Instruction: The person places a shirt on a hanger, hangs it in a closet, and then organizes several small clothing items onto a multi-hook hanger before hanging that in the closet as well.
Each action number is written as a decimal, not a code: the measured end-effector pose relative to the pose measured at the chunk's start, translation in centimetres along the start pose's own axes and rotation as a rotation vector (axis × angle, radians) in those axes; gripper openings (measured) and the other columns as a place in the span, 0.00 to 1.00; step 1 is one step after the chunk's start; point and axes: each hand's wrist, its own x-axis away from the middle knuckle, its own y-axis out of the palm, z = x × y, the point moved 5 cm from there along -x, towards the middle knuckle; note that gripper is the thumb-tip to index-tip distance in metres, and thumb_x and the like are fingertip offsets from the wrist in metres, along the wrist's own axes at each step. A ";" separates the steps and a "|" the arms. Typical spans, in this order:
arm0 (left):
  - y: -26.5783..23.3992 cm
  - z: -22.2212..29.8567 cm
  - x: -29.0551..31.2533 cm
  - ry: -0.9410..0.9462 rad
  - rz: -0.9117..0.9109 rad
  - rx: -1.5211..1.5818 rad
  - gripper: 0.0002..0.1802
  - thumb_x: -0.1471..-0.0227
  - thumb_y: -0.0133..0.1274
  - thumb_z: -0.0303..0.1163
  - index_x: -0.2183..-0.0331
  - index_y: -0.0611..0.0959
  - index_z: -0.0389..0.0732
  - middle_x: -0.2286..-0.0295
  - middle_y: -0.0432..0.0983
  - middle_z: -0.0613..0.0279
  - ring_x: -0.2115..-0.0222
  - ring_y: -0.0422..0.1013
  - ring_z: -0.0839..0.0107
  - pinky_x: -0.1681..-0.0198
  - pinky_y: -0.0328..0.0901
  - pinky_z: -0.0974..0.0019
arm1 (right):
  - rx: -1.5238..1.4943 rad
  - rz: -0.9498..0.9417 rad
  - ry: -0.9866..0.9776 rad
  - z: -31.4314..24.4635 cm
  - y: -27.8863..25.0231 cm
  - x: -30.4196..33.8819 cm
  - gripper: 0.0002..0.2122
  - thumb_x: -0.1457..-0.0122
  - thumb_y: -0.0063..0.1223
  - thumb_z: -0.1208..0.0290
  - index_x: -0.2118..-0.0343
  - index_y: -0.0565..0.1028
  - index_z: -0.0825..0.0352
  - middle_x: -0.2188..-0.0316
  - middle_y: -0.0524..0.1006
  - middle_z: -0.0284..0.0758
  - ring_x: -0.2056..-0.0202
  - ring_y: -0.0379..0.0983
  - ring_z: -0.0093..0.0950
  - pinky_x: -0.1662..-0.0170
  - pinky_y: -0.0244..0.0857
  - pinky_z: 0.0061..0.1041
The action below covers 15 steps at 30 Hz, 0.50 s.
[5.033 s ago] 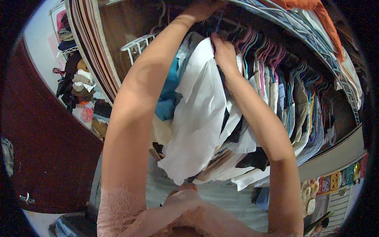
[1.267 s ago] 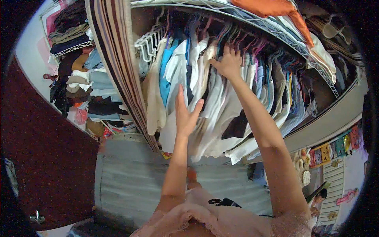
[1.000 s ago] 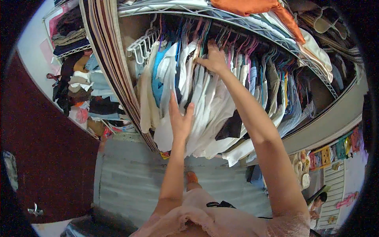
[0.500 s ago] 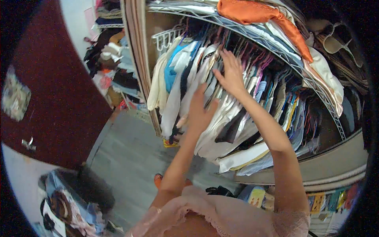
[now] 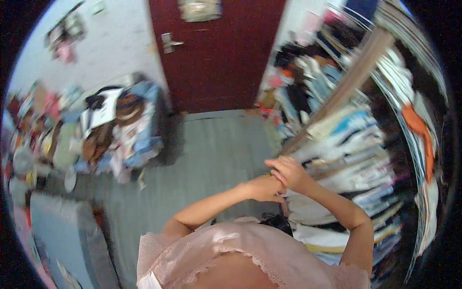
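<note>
My two hands meet in front of my body, beside the row of hanging clothes (image 5: 337, 192). My right hand (image 5: 290, 173) lies over my left hand (image 5: 266, 188), its fingers curled round the back of it. Most of the left hand's fingers are hidden beneath the right hand or blurred. No garment shows in either hand. The clothes hang close together on the right, mostly white with some blue and dark pieces, smeared by motion.
A dark red door (image 5: 219, 62) stands ahead across the grey floor (image 5: 211, 139). At left is a heap of clothes (image 5: 125, 115) with a brown hat on it. Nearer stands a grey-blue box-like piece (image 5: 62, 236). A wire shelf (image 5: 399, 106) with an orange cloth (image 5: 417, 127) runs along the right.
The view has swung left from the clothes toward the door. My hands, apart among the hanging garments before, have drawn back and come together.
</note>
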 end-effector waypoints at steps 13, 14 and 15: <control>3.8 0.7 46.5 -0.765 0.490 0.178 0.05 0.61 0.52 0.28 0.75 0.78 0.40 0.75 0.74 0.59 0.72 0.70 0.62 0.69 0.63 0.63 | -0.175 -1.085 -0.862 -35.6 26.6 -20.1 0.13 0.53 0.49 0.68 0.64 0.69 0.67 0.74 0.74 0.44 0.70 0.70 0.44 0.68 0.63 0.39; 3.4 1.6 48.4 -0.827 0.487 0.187 0.06 0.61 0.52 0.28 0.74 0.78 0.41 0.75 0.74 0.59 0.72 0.70 0.62 0.69 0.63 0.62 | -0.184 -1.139 -0.913 -37.0 28.0 -20.8 0.13 0.52 0.49 0.67 0.64 0.69 0.66 0.74 0.74 0.44 0.71 0.70 0.45 0.69 0.63 0.39; 3.4 2.1 50.2 -0.886 0.482 0.206 0.06 0.61 0.52 0.28 0.74 0.78 0.42 0.75 0.74 0.59 0.72 0.70 0.62 0.69 0.63 0.62 | -0.196 -1.198 -0.958 -38.6 29.2 -21.6 0.14 0.52 0.49 0.65 0.64 0.69 0.66 0.74 0.74 0.44 0.71 0.69 0.45 0.70 0.63 0.40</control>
